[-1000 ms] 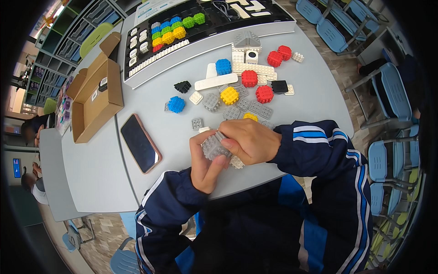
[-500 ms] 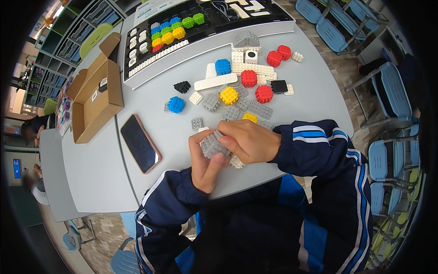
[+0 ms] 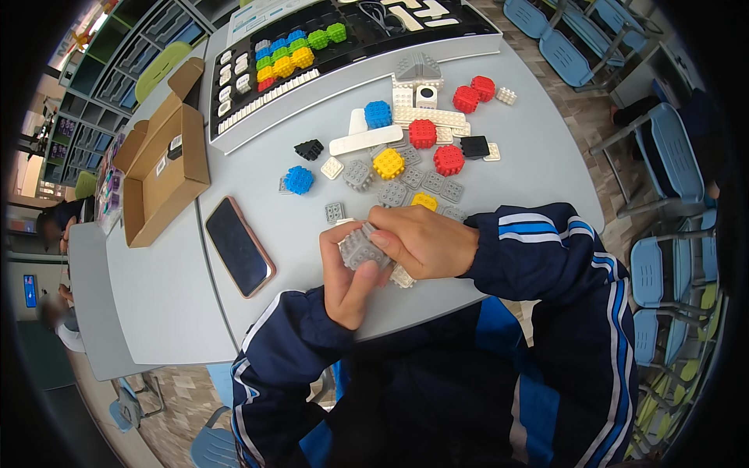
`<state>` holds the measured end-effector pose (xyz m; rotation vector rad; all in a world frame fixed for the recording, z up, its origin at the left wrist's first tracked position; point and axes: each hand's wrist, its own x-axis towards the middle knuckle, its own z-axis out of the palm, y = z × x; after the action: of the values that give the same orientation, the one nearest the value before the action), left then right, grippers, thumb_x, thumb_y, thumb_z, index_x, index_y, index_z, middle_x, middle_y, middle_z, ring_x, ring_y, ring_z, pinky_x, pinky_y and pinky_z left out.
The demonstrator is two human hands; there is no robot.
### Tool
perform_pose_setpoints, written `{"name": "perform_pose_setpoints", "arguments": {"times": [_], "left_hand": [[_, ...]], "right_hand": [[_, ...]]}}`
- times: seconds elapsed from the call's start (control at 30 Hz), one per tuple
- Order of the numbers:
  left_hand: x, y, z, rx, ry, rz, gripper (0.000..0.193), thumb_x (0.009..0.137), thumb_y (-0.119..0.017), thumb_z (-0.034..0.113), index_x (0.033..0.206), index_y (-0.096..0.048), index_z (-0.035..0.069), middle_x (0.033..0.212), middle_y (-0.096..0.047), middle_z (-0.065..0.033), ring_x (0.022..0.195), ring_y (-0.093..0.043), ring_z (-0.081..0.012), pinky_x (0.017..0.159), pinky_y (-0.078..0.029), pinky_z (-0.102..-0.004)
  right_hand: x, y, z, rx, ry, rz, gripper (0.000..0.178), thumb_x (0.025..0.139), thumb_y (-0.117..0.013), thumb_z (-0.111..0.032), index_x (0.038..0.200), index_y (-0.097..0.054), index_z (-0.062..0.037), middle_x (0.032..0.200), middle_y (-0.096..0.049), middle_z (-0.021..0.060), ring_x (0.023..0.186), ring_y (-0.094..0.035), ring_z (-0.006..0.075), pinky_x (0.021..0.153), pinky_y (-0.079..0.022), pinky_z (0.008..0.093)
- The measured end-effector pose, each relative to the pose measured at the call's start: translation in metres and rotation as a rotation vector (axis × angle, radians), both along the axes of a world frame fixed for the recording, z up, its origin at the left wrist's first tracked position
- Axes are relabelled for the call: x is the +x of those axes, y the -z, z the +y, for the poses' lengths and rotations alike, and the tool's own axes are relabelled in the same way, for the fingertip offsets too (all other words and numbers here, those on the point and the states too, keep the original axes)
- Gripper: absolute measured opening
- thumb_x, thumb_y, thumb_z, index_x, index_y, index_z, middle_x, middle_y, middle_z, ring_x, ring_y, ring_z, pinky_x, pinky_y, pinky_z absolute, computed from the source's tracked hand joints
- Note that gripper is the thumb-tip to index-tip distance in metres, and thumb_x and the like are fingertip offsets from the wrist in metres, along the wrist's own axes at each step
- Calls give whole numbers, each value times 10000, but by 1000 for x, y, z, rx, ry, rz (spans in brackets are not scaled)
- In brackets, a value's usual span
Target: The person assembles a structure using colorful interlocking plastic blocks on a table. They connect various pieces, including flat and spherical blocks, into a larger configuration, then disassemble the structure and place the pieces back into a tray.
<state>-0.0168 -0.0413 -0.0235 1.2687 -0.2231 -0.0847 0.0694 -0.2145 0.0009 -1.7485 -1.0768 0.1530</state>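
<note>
Between both hands, over the near edge of the table, is a grey studded building block (image 3: 363,251). My left hand (image 3: 343,285) grips it from the left, thumb at its lower side. My right hand (image 3: 425,240) closes on its upper right, with the thumb pressed along it. Part of the block is hidden under the fingers. A white studded piece (image 3: 402,276) shows just below my right hand. Ahead of the hands lie a yellow block (image 3: 388,164), a grey block (image 3: 358,175), red blocks (image 3: 448,160) and a small grey plate (image 3: 335,211).
Left of my hands lies a phone (image 3: 240,248), with an open cardboard box (image 3: 168,183) beyond it. A large tray (image 3: 331,97) of sorted blocks fills the far side. A blue block (image 3: 299,180) and white bars (image 3: 367,140) lie nearer. Blue chairs (image 3: 669,152) stand at right.
The grey block and my left hand have shifted very slightly left, and the block seems turned a little. My right hand has barely moved.
</note>
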Motion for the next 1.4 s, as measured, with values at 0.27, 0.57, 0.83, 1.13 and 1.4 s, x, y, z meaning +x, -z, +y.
{"name": "perform_pose_setpoints", "arguments": {"times": [0.27, 0.57, 0.83, 1.13, 1.4], "left_hand": [[-9, 3, 2, 54, 84, -100, 567, 987, -571, 237, 1427, -302, 1, 1322, -501, -169, 872, -542, -148, 789, -470, -306], [-8, 15, 13, 170, -37, -181, 588, 944, -652, 248, 1392, -343, 24, 1136, -569, -128, 924, -573, -163, 843, -470, -303], [11, -3, 1, -83, -144, -22, 591, 982, -624, 196, 1431, -261, 69, 1073, -583, -154, 699, -555, -157, 657, -469, -290], [24, -5, 10, 8, -321, -144, 491, 1008, -597, 263, 1381, -335, 80, 1162, -630, -213, 782, -613, -168, 674, -487, -269], [36, -13, 22, 96, -311, -173, 645, 974, -434, 646, 1333, -373, 113, 1118, -664, -244, 810, -636, -194, 675, -495, -277]], "right_hand": [[10, -17, -13, 24, 75, 174, 378, 1064, -405, -259, 885, -562, 34, 734, -606, 216, 666, -603, 431, 591, -460, 447], [27, -16, -13, 0, 369, -167, 276, 976, -623, -252, 1020, -617, 21, 870, -604, 135, 811, -565, 285, 732, -457, 357], [44, 7, -20, -283, 498, -343, 361, 915, -679, -197, 1199, -609, 15, 1157, -594, 154, 1131, -486, 337, 1012, -389, 419], [41, -7, -20, -151, 398, -311, 236, 903, -681, -136, 1106, -673, -15, 1020, -654, 134, 952, -575, 312, 871, -465, 401], [34, -4, -14, -35, 251, -440, 234, 860, -746, -157, 1039, -699, -15, 846, -654, 117, 786, -593, 276, 712, -467, 377]]}}
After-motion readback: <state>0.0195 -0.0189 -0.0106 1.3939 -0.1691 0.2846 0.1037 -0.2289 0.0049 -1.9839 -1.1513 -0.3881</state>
